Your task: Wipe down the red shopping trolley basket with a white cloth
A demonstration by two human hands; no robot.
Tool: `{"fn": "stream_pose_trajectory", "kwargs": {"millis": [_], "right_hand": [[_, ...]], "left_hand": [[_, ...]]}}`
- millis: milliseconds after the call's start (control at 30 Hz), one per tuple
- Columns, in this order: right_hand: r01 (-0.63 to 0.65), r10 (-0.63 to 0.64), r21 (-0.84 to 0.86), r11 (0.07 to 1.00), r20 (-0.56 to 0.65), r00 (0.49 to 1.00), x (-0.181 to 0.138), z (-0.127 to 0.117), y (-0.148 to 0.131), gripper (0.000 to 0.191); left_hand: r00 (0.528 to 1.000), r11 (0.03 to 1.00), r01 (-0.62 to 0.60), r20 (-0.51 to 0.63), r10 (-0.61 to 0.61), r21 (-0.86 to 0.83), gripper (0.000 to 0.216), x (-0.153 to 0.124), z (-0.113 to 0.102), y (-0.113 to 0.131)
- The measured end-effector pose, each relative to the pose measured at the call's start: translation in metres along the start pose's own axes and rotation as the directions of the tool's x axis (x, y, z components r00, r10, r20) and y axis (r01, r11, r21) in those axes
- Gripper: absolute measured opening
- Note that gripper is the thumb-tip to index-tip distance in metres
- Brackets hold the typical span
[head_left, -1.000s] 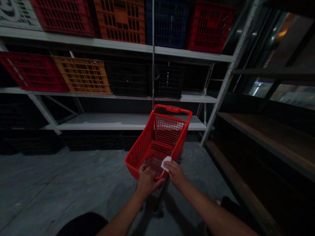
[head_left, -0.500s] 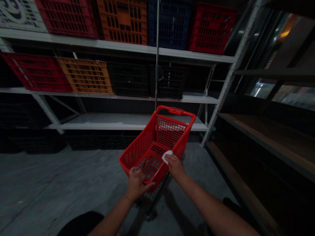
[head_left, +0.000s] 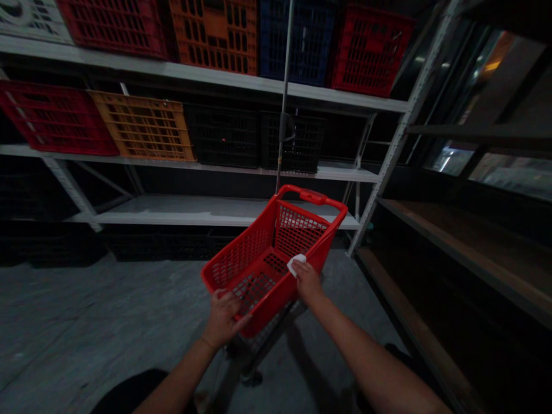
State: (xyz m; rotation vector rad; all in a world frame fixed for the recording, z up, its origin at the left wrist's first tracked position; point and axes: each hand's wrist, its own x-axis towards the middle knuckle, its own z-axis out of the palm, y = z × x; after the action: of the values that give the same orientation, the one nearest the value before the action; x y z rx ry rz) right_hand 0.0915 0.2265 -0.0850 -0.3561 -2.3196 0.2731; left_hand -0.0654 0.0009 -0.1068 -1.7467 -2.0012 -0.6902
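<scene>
A red plastic shopping cart (head_left: 269,305) on a wheeled metal frame stands before me, its handle (head_left: 313,196) at the far end and a tall thin pole (head_left: 286,75) rising beside that handle. My left hand (head_left: 224,313) grips the near end rim, fingers over the edge and thumb along the outside. On the right side rim, my right hand (head_left: 308,280) presses a folded white cloth (head_left: 295,265) against the inner edge. The inside of the basket shows only its grid floor and walls.
White metal shelving (head_left: 172,215) behind the cart carries red, orange, blue and black crates, including a yellow crate (head_left: 144,126). Dark crates sit under it. Brown shelves (head_left: 457,241) run along the right. The floor (head_left: 142,310) is grey concrete.
The cart's near end has swung slightly left, my left hand moving with it. My right hand and the cloth have slid a little farther along the side rim, toward the handle.
</scene>
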Motion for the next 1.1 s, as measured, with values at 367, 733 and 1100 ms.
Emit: {"fn": "stream_pose_trajectory", "kwargs": {"millis": [367, 733, 1100], "right_hand": [[0.062, -0.066, 0.034, 0.997, 0.138, 0.988, 0.003, -0.004, -0.016, 0.046], [-0.068, 0.069, -0.018, 0.998, 0.072, 0.995, 0.01, 0.013, -0.025, 0.042], [0.125, -0.123, -0.004, 0.992, 0.155, 0.98, -0.004, 0.014, -0.038, 0.051]], "left_hand": [[0.986, 0.998, 0.058, 0.158, -0.054, -0.022, 0.036, 0.009, -0.01, -0.015], [0.851, 0.882, 0.451, 0.233, -0.471, 0.136, 0.048, 0.058, -0.021, 0.031], [0.747, 0.85, 0.436, 0.408, -0.525, 0.296, 0.067, 0.069, -0.008, 0.05]]}}
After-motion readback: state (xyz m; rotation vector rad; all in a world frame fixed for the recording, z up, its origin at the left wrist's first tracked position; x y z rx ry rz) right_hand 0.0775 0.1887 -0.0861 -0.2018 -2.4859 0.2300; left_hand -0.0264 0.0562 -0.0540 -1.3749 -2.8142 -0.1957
